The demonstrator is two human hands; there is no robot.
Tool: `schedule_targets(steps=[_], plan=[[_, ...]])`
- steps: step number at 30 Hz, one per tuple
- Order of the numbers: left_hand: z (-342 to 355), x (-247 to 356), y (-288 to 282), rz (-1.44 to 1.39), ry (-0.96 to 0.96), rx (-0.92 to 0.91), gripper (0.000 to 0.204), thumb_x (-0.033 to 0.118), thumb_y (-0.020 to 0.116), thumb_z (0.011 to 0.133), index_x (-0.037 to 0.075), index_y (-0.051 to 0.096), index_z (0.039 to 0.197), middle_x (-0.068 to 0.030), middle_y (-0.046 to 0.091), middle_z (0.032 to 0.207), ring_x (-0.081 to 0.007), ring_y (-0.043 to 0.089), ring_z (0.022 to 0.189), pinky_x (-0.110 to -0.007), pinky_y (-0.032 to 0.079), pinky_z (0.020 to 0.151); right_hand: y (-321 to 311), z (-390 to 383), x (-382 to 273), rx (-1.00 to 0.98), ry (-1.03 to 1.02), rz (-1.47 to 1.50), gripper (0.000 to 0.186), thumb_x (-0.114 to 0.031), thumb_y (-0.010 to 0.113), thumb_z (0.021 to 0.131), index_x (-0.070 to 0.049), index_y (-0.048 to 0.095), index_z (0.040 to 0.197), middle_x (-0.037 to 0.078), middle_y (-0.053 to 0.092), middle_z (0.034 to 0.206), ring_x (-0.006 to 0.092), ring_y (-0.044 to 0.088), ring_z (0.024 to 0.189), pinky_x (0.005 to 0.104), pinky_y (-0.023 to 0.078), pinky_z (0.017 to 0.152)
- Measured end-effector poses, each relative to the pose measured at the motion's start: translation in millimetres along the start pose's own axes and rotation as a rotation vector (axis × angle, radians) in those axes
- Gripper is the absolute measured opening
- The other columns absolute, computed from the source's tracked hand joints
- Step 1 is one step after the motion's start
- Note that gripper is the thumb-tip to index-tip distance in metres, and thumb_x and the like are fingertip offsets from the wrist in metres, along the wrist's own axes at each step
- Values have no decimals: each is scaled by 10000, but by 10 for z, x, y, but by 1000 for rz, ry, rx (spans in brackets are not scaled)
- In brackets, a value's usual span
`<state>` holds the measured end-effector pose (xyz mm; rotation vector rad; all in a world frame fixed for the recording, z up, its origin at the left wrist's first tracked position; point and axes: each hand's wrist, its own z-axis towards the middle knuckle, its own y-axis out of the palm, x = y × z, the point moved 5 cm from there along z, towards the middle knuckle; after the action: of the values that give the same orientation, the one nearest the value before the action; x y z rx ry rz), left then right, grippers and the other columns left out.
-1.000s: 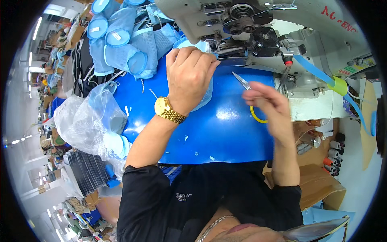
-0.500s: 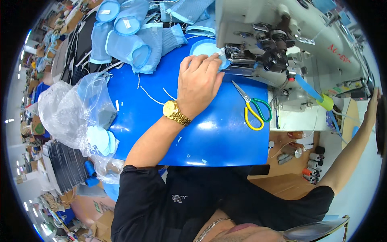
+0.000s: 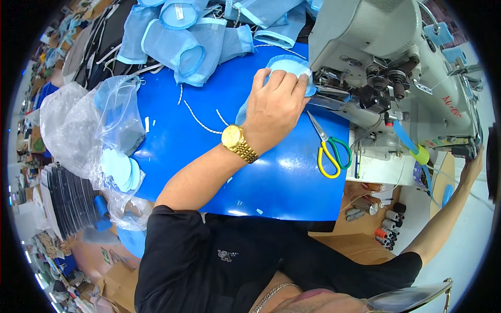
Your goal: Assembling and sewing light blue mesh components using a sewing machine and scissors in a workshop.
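My left hand (image 3: 277, 99), a gold watch (image 3: 233, 136) on its wrist, has curled fingers closed on the rim of a light blue mesh pouch (image 3: 288, 63) with a round end. The pouch's rim meets the working end of a grey sewing machine (image 3: 355, 31); part of its mesh shows beneath the hand. My right arm reaches far out to the machine's right end, where my right hand (image 3: 473, 168) is beside a dark part. Its fingers are mostly hidden. Scissors (image 3: 329, 148) with one yellow and one green handle lie on the blue table top, right of my left hand.
More blue mesh pouches (image 3: 206, 44) with cords are heaped at the back left. A clear plastic bag (image 3: 73, 125) and pale blue discs (image 3: 120, 168) sit at the table's left edge. A blue strip (image 3: 403, 136) runs through a yellow-green ring. Thread spools (image 3: 389, 227) stand below right.
The view has shifted, so the machine looks larger. My left hand stays on the pouch at the machine, its fingers more curled. My right hand has moved lower at the machine's right end.
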<state>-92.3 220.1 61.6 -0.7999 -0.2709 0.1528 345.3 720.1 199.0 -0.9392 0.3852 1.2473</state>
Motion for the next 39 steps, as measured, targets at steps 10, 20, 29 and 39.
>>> schedule_targets(steps=[10,20,29,39], plan=[[-28,-17,3,76,86,-15,328,127,648,797,53,645,1116,-53,551,793,-210,548,764,-357,414,698,-133,159,371,-4,268,316,481,-398,458,1012,10,569,1241,103,625,1175,166,594,1054,304,460,913],[-201,-398,292,104,65,-110,352,71,579,787,115,652,1129,-55,548,788,-205,556,733,-354,408,638,-284,698,460,-96,174,154,552,-416,509,978,24,539,1309,133,671,1098,146,651,979,308,497,876],[-238,-357,734,26,7,-117,214,124,562,806,162,687,975,-43,558,772,-205,578,772,-364,416,660,-160,211,880,-64,93,182,429,-308,422,1005,-36,501,1327,124,602,1241,236,621,1059,325,502,896],[-921,-77,-148,-131,15,-238,228,50,660,764,109,688,983,-41,613,863,-205,574,766,-343,416,648,852,-2184,-368,-76,293,176,353,-238,571,938,-15,616,1208,67,673,1003,123,617,854,262,475,742]])
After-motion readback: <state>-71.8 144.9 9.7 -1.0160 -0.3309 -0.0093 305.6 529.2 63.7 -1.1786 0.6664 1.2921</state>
